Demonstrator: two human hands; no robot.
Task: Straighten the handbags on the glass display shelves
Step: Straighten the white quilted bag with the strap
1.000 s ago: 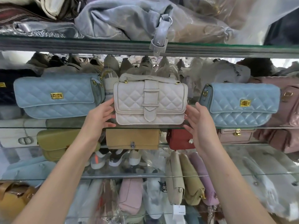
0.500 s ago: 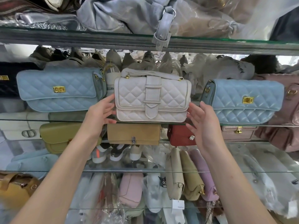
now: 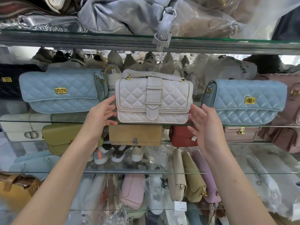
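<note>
**— Which one are you working on?**

— The white bag (image 3: 154, 101). It's standing upright at the front edge of the shelf (image 3: 68, 122), about midway along it. The left blue bag (image 3: 61, 91) and the right blue bag (image 3: 248, 101) are sitting near it on either side, neither one touching it.

**— Are you gripping it?**

— No, I'm bracketing it. My left hand (image 3: 100, 114) is lying open against its left end, fingers fairly straight, with the thumb reaching toward the lower corner. My right hand (image 3: 204, 127) is spread wide at the right end and holding nothing. The fingertips are reaching the bag's lower right corner, though I can't tell whether they're actually pressing on it.

**— It's looking nearly square already.**

— I think so too. The base is running almost along the front edge, so I'm judging this to be the last small nudge.

**— How are you planning to finish it?**

— By pushing from both ends at once, low down near the base, so the bag is sliding on the glass rather than tipping back. I'm aiming for equal gaps to the blue bags and a face parallel to the edge.

**— Anything you're worrying about?**

— The glass is probably slippery and the bag is right at the front edge. So I'm thinking gentle, flat-fingered pressure, with no pull toward me.
</note>
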